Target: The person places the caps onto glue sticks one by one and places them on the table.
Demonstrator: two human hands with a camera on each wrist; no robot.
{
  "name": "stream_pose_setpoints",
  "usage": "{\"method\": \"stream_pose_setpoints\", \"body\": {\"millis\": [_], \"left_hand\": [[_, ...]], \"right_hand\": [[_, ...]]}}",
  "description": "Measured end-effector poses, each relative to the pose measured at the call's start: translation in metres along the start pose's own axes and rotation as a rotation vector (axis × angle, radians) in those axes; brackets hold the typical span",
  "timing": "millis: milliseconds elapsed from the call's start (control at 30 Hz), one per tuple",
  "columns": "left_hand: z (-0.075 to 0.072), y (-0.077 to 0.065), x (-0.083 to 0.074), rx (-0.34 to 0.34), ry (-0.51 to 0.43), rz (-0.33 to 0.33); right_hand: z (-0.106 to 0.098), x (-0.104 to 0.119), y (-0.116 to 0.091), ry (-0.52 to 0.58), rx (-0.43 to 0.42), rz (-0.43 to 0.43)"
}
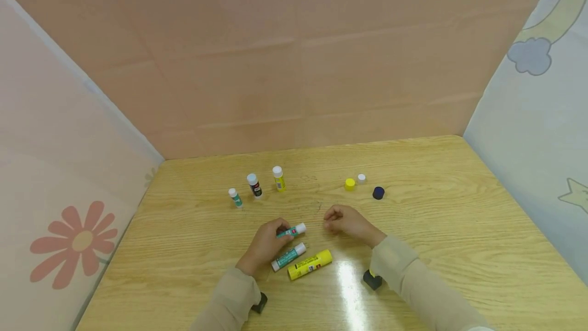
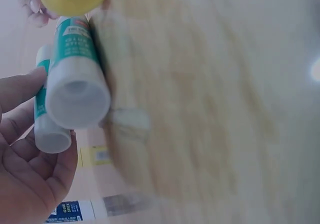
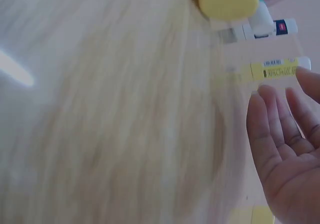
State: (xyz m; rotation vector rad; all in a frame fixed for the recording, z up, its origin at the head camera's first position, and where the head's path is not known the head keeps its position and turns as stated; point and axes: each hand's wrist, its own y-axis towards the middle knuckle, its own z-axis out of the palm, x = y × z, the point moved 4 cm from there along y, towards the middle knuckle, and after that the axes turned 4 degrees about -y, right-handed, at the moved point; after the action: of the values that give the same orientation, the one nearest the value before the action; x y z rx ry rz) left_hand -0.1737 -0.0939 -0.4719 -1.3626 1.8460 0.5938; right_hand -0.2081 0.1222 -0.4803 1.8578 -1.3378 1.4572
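My left hand grips a green glue stick with white ends, thumb on one side and fingers on the other. In the head view its white cap points right. Just in front of that hand lies a second green glue stick, which looms large in the left wrist view. Beside it is a thick yellow glue stick, lying tilted the same way. My right hand holds nothing, its fingers loosely bent above the table to the right of the held stick's cap.
Farther back stand a small green glue stick, a dark blue one and a yellow one, all white-capped. At the back right sit a yellow cap, a white cap and a dark blue cap.
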Motion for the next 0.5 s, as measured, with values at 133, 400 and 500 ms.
{"method": "stream_pose_setpoints", "body": {"millis": [133,400,500], "left_hand": [[-0.002,-0.002,0.001,-0.007,0.032,-0.011],[-0.005,-0.007,0.001,-0.015,0.069,-0.058],[-0.006,-0.007,0.002,-0.014,0.072,-0.080]], "right_hand": [[-0.008,-0.004,-0.003,0.010,-0.015,0.015],[-0.020,-0.011,-0.011,0.031,-0.056,0.049],[-0.022,-0.013,-0.012,0.031,-0.060,0.052]]}}
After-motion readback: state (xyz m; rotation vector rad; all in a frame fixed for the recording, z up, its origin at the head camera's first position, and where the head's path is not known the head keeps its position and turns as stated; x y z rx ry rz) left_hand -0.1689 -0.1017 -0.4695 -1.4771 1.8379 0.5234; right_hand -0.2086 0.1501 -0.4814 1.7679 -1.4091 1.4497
